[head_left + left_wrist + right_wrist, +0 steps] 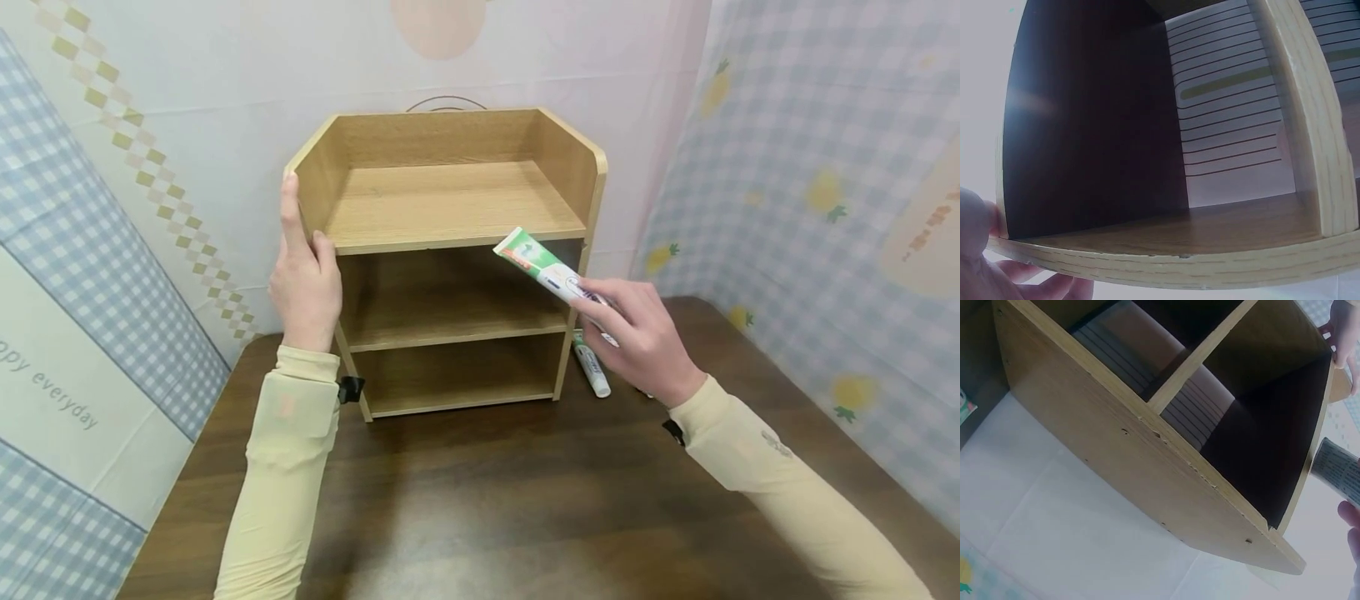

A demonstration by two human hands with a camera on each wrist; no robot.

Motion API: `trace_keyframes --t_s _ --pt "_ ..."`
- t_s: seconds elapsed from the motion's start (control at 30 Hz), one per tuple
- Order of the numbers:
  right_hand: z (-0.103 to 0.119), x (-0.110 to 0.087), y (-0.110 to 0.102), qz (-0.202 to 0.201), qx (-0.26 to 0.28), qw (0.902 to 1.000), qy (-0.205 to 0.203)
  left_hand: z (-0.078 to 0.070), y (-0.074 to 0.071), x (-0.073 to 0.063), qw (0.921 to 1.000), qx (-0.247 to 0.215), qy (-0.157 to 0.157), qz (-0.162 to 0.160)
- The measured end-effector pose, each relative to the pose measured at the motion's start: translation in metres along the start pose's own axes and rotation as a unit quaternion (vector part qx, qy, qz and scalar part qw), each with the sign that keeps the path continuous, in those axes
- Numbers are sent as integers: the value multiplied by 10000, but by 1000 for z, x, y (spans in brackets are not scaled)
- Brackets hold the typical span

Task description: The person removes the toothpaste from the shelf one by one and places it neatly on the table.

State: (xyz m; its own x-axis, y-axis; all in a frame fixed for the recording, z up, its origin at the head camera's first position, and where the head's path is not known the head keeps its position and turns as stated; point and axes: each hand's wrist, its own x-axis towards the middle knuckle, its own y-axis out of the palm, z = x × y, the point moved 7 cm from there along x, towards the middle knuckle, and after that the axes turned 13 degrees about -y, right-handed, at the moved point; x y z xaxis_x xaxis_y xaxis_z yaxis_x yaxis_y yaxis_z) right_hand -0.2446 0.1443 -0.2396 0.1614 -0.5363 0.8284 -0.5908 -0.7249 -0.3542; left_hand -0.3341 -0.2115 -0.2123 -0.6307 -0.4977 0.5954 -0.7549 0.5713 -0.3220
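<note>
A light wooden shelf unit [457, 200] with a raised rim around its top and two compartments below stands on the table. My left hand [307, 292] grips its left side panel near the upper front corner. In the left wrist view, the left fingers [1054, 287] wrap around the panel's edge. In front of the shelf's right side, my right hand [648, 342] pinches a green and white toothpaste tube [542, 265]. The tube slants up to the left, its flat end leading, in the air before the top board. Part of the tube [1338, 472] shows in the right wrist view.
Another green and white tube [592, 367] lies on the dark wooden table [480, 500], right of the shelf. A small thing beside it is mostly hidden by my right hand. A patterned cloth [795, 217] hangs close on the right.
</note>
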Motion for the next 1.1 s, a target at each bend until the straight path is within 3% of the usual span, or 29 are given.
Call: trace_keyframes --t_s 0.4,0.73,1.1 --pt "13 -11 -8 -101 -69 9999 -14 2 0 -1 10000 24 -10 42" --pt "16 -31 -18 -367 -100 9987 334 2 0 -1 10000 11 -9 60" --pt "21 -47 -22 -226 -140 9992 308 1 -4 -1 9999 -7 80 -112"
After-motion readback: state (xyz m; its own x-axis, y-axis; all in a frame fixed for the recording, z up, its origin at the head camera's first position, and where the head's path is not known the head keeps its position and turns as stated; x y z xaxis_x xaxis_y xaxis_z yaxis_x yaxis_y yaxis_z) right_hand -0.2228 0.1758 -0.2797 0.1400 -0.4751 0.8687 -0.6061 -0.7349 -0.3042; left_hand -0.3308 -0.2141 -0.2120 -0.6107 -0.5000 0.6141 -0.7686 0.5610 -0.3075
